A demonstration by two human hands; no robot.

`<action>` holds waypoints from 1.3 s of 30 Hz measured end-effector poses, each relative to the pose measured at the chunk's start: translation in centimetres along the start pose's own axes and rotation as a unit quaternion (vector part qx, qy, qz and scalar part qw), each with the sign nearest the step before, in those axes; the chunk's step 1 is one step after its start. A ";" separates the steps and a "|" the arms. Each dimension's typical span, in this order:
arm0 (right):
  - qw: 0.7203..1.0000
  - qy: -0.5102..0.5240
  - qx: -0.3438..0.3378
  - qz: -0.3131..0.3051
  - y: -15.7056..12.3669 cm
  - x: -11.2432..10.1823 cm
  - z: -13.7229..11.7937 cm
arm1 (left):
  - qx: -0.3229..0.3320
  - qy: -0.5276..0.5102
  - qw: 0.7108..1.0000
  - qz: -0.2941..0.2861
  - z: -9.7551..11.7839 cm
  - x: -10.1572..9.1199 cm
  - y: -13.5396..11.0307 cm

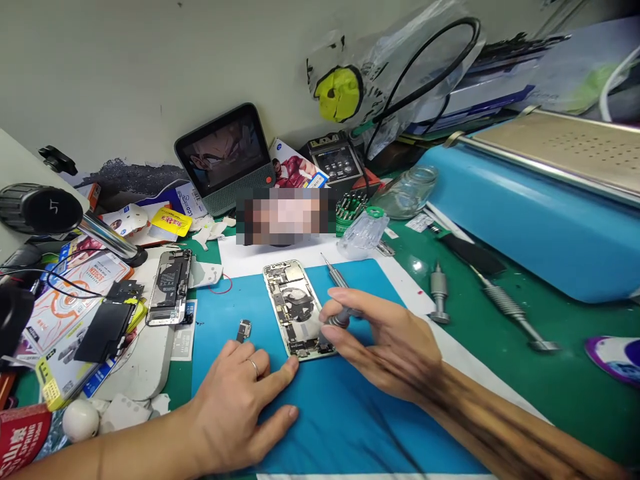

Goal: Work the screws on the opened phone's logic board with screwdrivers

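Nearest: left hand point(245, 393) palm-down on the blue mat point(215, 320), fingers loosely bent, thumb apart, nothing seen in its grasp; index fingertip touches the near edge of an open phone point(295, 303). Right hand point(387, 333) pinches a grey tool point(338, 320) between thumb and fingers over the phone's right side. Tool mostly hidden, probably a screwdriver; whether its tip meets the phone, cannot tell.

Phone lies on the mat just beyond the left hand, set slightly askew. State of work: cover off, insides bare. Small components still seated along the left side and near end. One small part point(244, 330) lies loose on the mat, beside the left knuckles. Closing up not done; I judge the work midway, though apart-taking or refitting is unclear from here.

Look: pale frame, bright inner floor, round black-and-white patch mid-body, dark pieces crowding the near end. Near right corner hidden by the hand.

Farther: slim driver point(337, 275) points up-left past the right fingers. Second opened phone point(171, 283), long dark block inside, off left. At the back of the tabletop point(520, 267), a lit display point(227, 150).
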State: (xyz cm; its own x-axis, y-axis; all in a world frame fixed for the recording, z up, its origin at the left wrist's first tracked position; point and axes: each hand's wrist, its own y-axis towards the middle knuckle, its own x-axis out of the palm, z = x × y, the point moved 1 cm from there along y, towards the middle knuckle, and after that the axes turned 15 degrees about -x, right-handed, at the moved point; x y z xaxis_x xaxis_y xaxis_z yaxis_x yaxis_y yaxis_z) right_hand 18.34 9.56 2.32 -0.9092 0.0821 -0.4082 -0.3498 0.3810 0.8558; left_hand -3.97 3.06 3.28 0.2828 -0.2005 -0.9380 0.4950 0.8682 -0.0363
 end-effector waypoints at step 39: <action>0.998 -0.021 -0.057 -0.030 0.7 0.0 -0.6 | -0.013 -0.042 0.999 -0.008 -0.1 -0.3 0.2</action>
State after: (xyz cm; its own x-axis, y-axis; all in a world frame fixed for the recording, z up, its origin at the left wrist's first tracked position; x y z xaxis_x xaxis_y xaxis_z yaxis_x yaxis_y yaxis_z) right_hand 17.99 9.27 3.15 -0.8766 0.1024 -0.4702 -0.4284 0.2791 0.8594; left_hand -4.03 3.32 3.54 0.3428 -0.2512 -0.9052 0.4782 0.8761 -0.0620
